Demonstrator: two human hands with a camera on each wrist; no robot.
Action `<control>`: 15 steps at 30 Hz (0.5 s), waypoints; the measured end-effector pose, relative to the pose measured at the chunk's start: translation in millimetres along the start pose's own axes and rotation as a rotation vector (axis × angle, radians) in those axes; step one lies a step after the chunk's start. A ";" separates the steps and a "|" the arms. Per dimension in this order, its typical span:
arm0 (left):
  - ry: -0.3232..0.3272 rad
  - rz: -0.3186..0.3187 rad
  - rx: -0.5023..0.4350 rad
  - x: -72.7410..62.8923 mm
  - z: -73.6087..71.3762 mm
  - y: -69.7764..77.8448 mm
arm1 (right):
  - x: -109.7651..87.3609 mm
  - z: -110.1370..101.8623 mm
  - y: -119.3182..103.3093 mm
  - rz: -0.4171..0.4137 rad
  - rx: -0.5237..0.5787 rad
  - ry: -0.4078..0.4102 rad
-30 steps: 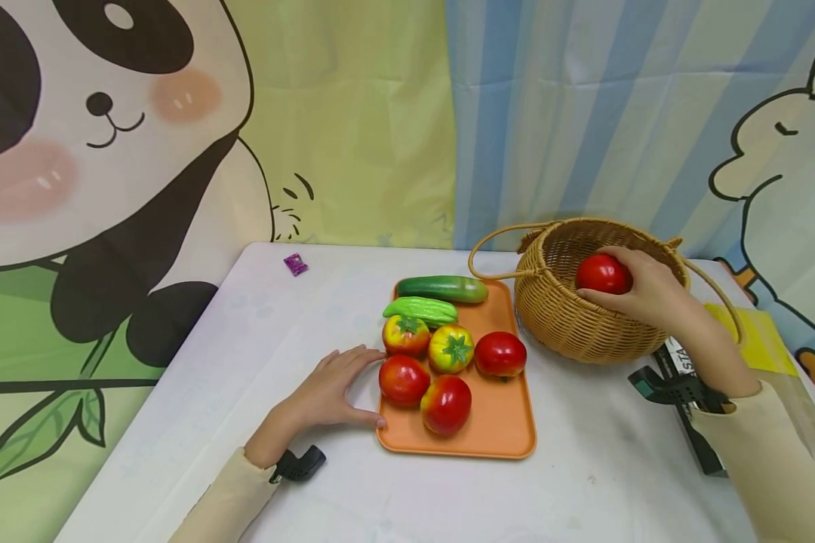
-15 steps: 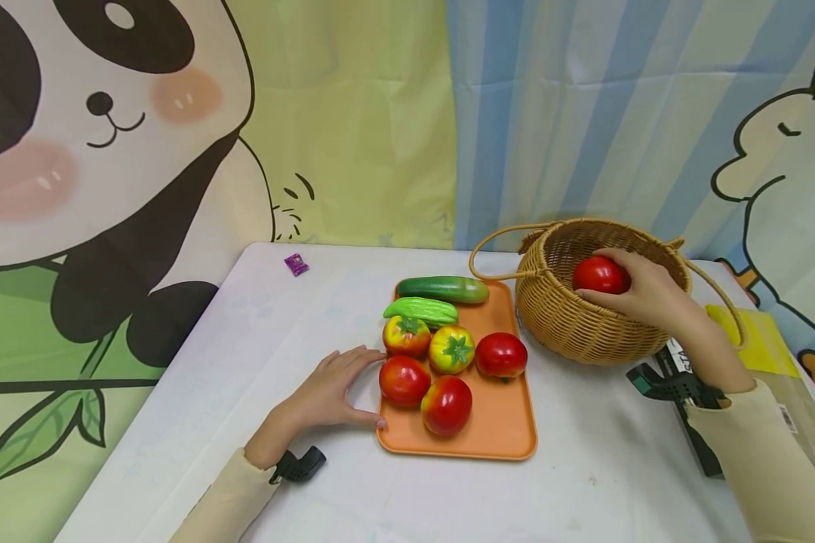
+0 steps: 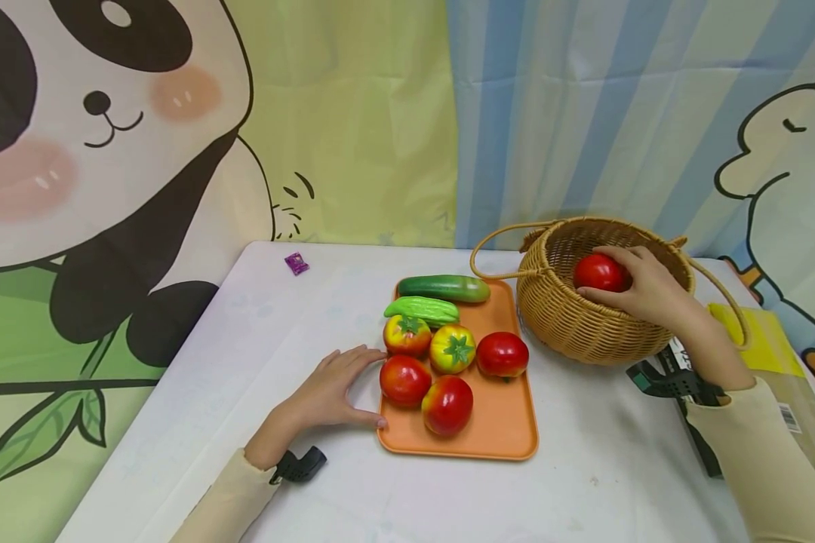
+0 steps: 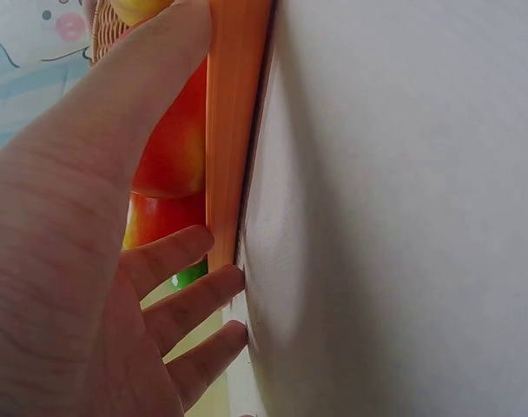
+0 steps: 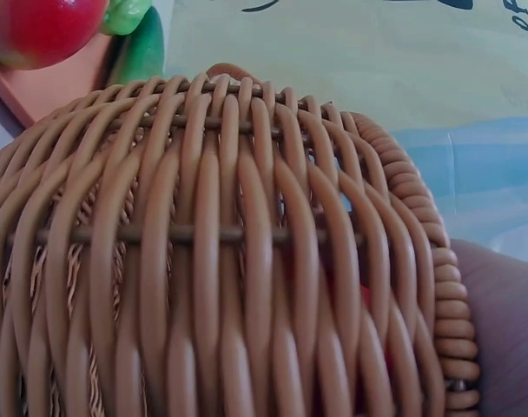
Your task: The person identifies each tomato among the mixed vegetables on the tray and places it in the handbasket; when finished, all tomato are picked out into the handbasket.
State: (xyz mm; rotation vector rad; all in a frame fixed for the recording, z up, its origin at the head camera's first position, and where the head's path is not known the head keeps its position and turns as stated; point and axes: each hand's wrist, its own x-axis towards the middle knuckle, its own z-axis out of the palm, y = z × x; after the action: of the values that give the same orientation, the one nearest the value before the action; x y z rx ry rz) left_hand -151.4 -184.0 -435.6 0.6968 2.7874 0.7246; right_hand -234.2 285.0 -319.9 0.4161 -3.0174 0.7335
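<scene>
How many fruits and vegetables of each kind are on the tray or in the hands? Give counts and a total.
Round red or yellow fruits, one in the right hand: 6
Long dark green vegetable: 1
Long light green vegetable: 1
Total: 8

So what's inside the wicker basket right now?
Inside the wicker basket, the right hand holds a red fruit. Part of the far inner wall shows. The near side, hand and fruit cover the bottom, so I can't tell whether anything else lies there.
</scene>
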 end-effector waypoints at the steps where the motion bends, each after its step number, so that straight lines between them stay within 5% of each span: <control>1: 0.000 0.000 0.001 0.0 0.1 0.0 | 0.1 -0.1 0.1 -0.004 0.002 -0.001; 15: -0.001 0.001 0.002 -0.5 0.3 -0.2 | 1.5 -1.9 -1.4 0.005 0.006 -0.087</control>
State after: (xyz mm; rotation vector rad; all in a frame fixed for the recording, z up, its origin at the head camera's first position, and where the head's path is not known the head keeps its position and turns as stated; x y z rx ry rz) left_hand -151.0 -184.3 -435.9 0.6981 2.7872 0.7221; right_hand -235.4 284.2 -317.5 0.4529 -3.0989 0.7444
